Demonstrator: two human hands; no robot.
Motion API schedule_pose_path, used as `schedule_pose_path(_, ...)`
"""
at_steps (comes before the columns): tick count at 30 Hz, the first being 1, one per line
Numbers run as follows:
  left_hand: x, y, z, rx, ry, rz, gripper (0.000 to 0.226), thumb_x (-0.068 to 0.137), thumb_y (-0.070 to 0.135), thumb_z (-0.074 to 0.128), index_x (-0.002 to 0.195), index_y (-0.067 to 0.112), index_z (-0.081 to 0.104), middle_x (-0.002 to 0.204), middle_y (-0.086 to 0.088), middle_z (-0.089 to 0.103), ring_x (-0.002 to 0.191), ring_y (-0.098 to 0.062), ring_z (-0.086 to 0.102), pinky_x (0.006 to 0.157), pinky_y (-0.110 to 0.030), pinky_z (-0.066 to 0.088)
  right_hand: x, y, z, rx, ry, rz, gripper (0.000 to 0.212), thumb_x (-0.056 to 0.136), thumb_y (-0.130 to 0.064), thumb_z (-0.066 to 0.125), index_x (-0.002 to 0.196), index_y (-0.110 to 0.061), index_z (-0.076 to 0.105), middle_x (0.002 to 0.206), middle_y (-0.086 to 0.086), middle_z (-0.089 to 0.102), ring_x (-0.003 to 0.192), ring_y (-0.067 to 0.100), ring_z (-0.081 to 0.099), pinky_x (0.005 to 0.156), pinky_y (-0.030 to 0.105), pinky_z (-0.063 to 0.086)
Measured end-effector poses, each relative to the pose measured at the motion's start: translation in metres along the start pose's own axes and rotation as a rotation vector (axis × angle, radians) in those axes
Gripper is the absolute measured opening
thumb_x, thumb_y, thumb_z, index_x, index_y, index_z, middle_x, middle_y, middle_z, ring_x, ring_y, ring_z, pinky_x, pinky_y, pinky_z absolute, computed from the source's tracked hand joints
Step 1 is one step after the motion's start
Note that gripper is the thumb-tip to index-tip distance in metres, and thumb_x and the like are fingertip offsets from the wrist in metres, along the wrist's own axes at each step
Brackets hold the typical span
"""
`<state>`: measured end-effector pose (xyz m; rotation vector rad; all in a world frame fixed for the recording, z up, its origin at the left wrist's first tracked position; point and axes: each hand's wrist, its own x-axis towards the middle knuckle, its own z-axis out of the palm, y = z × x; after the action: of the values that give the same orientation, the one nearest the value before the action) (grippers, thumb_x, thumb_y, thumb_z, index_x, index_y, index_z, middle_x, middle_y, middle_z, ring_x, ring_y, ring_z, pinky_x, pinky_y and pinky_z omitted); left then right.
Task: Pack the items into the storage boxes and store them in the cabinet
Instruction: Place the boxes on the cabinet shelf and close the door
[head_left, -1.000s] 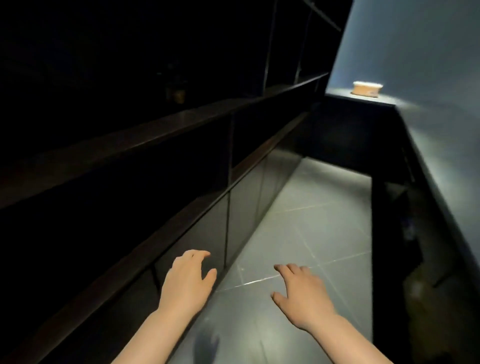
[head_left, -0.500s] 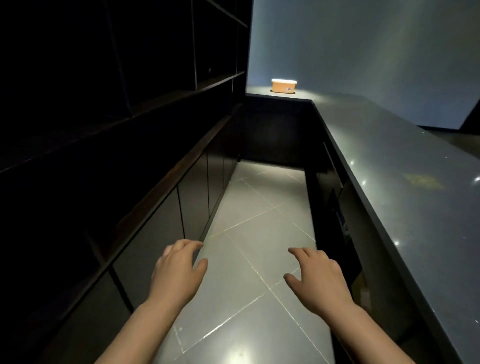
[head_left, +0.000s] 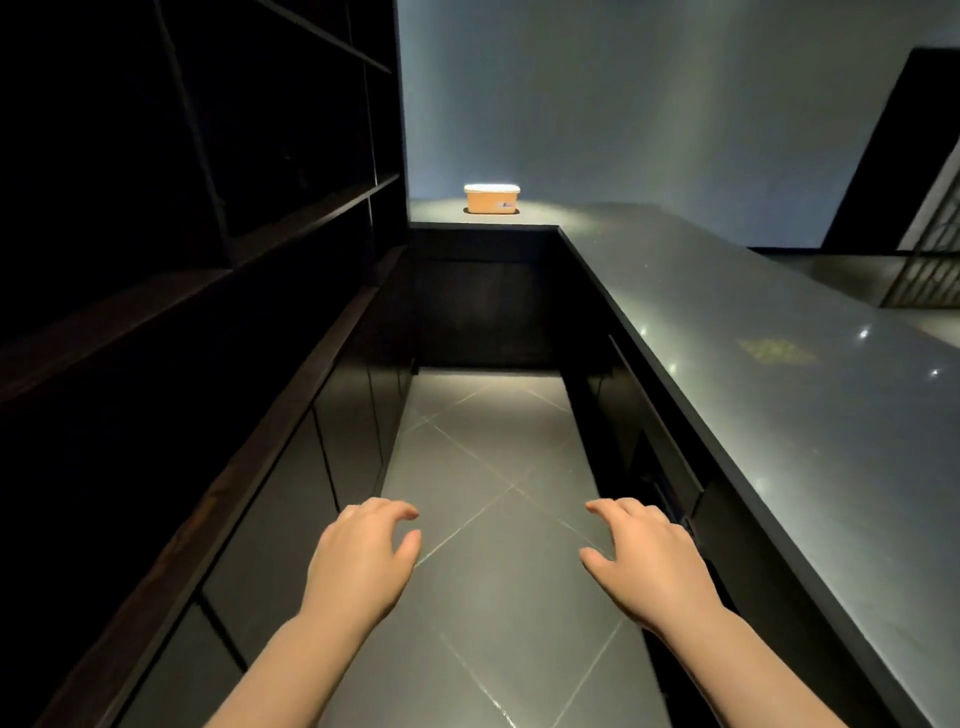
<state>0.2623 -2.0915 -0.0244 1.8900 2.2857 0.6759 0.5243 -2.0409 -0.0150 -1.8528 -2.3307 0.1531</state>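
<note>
An orange storage box (head_left: 491, 199) with a white lid stands lit at the far end of the dark counter (head_left: 753, 332). On the left runs the dark cabinet (head_left: 291, 467) with open shelves above and closed doors below. My left hand (head_left: 363, 556) and my right hand (head_left: 649, 561) float palm down over the floor, fingers loosely curled and apart. Both hold nothing and are far from the box.
A narrow aisle of grey floor tiles (head_left: 493, 493) runs between the cabinet and the counter to a dark end panel (head_left: 483, 306). Beyond the counter at the right are a dark doorway (head_left: 893, 145) and a slatted screen (head_left: 930, 270). The room is dim.
The view has swung right, from the cabinet shelves to straight down the aisle. The box now sits near the centre and more of the counter shows. Both hands stay out in front, empty.
</note>
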Motion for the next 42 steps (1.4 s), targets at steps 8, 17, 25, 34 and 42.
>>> schedule_pose_path(8,0.215,0.012,0.044,-0.007,0.063,-0.045,0.029,0.091,0.037,0.051,0.118,0.034,0.059,0.123,0.017,0.057,0.115,-0.007,0.049,0.094,-0.027,0.040,0.235,0.026,-0.009,0.031,0.019,-0.033,0.054,0.090,-0.043,0.048,0.141,-0.029,0.036,0.139,-0.007,0.045,0.124,0.016,0.042,0.098,0.031,0.037)
schedule_pose_path(17,0.464,-0.007,0.081,-0.049,0.116,-0.086,0.031,0.091,0.036,0.052,0.121,0.031,0.057,0.124,0.013,0.057,0.116,-0.011,0.049,0.092,-0.028,0.042,0.490,0.020,-0.003,0.093,0.058,-0.049,0.050,0.091,-0.043,0.050,0.138,-0.030,0.041,0.137,-0.010,0.047,0.125,0.013,0.042,0.090,0.029,0.042)
schedule_pose_path(25,0.716,-0.039,0.114,-0.053,0.075,-0.018,0.032,0.092,0.036,0.051,0.123,0.030,0.057,0.126,0.013,0.056,0.118,-0.011,0.047,0.094,-0.028,0.041,0.712,0.011,0.020,0.142,0.068,0.063,0.052,0.091,-0.045,0.052,0.139,-0.031,0.040,0.139,-0.011,0.045,0.125,0.012,0.042,0.088,0.028,0.044)
schedule_pose_path(34,0.972,-0.028,0.182,-0.104,0.044,0.031,0.029,0.090,0.037,0.053,0.119,0.034,0.057,0.122,0.018,0.055,0.114,-0.008,0.048,0.093,-0.028,0.042,0.964,0.043,0.036,0.127,0.079,0.142,0.051,0.089,-0.045,0.052,0.138,-0.033,0.041,0.138,-0.010,0.044,0.125,0.013,0.041,0.090,0.029,0.044)
schedule_pose_path(42,1.198,-0.010,0.232,-0.099,0.080,-0.046,0.032,0.090,0.038,0.054,0.121,0.033,0.057,0.125,0.016,0.055,0.117,-0.007,0.046,0.094,-0.025,0.038,1.215,0.064,0.030,0.123,0.066,0.016,0.052,0.089,-0.045,0.053,0.138,-0.033,0.041,0.138,-0.012,0.043,0.126,0.012,0.040,0.093,0.027,0.042)
